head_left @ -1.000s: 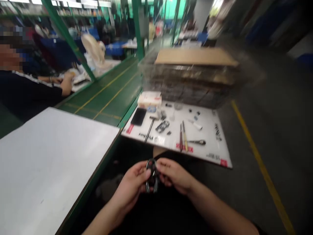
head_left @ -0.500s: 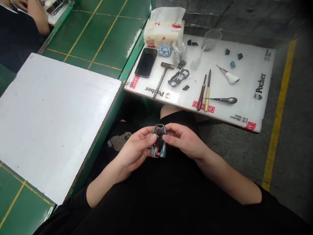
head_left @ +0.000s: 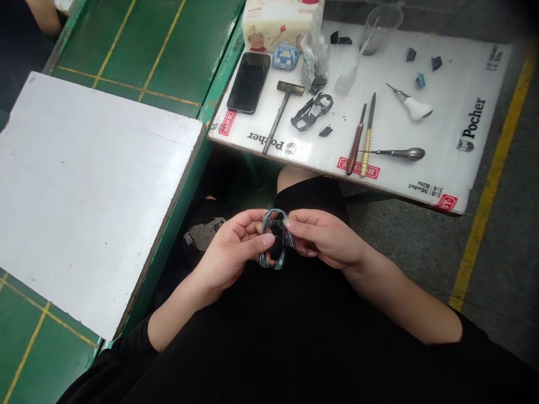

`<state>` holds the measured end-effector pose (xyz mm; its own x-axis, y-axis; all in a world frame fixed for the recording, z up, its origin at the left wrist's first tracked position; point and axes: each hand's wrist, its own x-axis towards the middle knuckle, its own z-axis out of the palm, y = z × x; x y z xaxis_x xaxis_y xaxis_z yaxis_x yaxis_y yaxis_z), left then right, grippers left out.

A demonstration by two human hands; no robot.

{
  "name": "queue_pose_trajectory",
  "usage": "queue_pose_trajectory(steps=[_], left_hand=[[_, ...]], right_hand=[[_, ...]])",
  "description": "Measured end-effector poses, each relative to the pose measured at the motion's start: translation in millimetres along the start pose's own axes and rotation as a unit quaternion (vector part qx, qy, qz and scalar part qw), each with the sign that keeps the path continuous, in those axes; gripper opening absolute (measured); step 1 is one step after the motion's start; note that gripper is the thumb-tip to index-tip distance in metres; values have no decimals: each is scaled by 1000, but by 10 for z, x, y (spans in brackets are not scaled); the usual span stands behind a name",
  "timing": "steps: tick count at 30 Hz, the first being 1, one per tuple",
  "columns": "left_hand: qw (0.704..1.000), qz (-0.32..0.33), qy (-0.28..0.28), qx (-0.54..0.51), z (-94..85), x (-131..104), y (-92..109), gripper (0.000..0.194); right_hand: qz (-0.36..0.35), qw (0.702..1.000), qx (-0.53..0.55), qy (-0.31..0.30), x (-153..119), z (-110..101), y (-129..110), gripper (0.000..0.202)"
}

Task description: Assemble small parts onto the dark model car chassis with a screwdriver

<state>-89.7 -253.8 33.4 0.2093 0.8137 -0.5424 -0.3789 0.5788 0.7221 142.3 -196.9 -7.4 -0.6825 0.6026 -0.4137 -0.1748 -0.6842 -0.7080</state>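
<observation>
Pinching a small car shell (head_left: 277,229) in mid-air, away from the board (head_left: 440,106)
Left hand (head_left: 236,238) clamps one side, probably for steadying; right hand (head_left: 326,235) pinches the other edge, can't tell if there's a loose bit too. Red tool (head_left: 357,139) and yellow tool (head_left: 369,134) lie handles-near, likely for easy grabbing.

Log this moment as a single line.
left hand: holds blue-grey car-shaped shell | right hand: pinches shell's edge | white board: T-shaped tool, black phone
</observation>
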Motion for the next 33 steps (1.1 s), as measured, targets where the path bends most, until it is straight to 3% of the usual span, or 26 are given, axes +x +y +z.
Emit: queue_pose_trajectory(steps=[12, 22, 33], left_hand=[[998, 18, 13, -54, 24, 54, 23, 48], [995, 1, 0, -101, 5, 82, -20, 44], [987, -26, -27, -159, 17, 135, 11, 44]], right_hand=[[-12, 999, 30, 21, -62, 29, -3, 44], [-19, 999, 33, 24, -38, 64, 1, 46], [-37, 999, -2, 9, 25, 35, 103, 61]])
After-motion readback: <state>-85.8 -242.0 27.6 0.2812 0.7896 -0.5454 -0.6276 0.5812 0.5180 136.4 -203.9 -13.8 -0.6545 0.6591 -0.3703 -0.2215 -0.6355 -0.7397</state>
